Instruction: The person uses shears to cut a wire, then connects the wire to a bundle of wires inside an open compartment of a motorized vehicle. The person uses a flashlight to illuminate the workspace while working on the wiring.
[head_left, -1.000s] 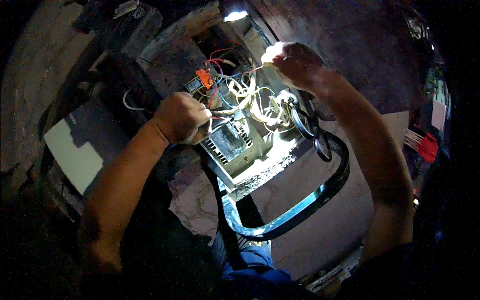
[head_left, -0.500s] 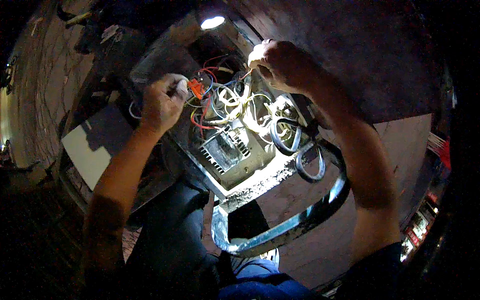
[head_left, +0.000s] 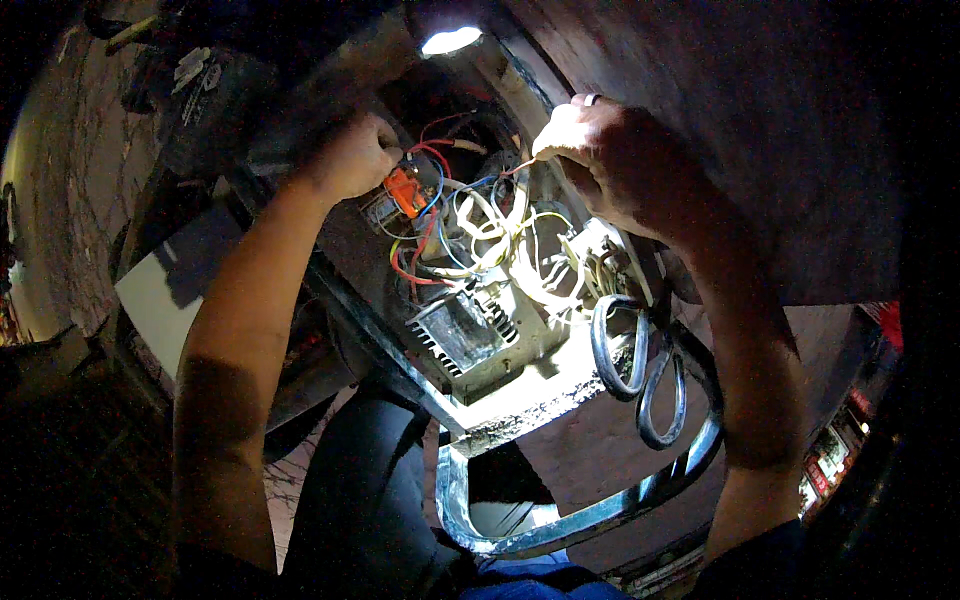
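Observation:
My right hand [head_left: 610, 160] pinches the end of a thin pale wire [head_left: 520, 168] at the upper right of an opened metal housing. My left hand [head_left: 352, 160] is closed, its fingers curled just above an orange electrical part [head_left: 405, 191]; whatever it grips is hidden. Red wires [head_left: 432, 150] and a blue one run beside the orange part. A tangle of white and yellowish wires [head_left: 505, 235] fills the middle of the housing. Below them sits a block with slotted edges [head_left: 462, 332].
A bent metal tube handle [head_left: 590, 520] juts out toward me. Black cable loops [head_left: 620, 360] hang at the housing's right side. A bright lamp [head_left: 451, 41] shines at the far end. A pale panel [head_left: 165, 285] lies at the left.
The housing and its wires sit lower and slightly to the right in view. My left hand has turned and come above the orange part. My right hand still pinches the wire.

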